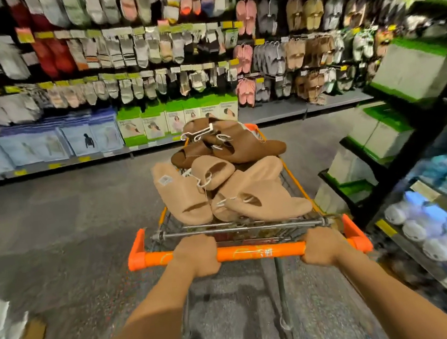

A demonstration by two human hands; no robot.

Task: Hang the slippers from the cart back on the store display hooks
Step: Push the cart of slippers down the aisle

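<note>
Both the left hand (197, 256) and right hand (324, 245) grip the cart handle (258, 251); slippers (225, 174) heaped above the rim could slide off if jolted.

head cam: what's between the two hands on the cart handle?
Only a bare stretch of the orange handle bar, seen in the head view. The left hand and right hand each grip it near an end; nothing else sits on it.

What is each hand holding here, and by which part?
Both the left hand and right hand grip the cart by its orange handle bar; no slipper is held.
</note>
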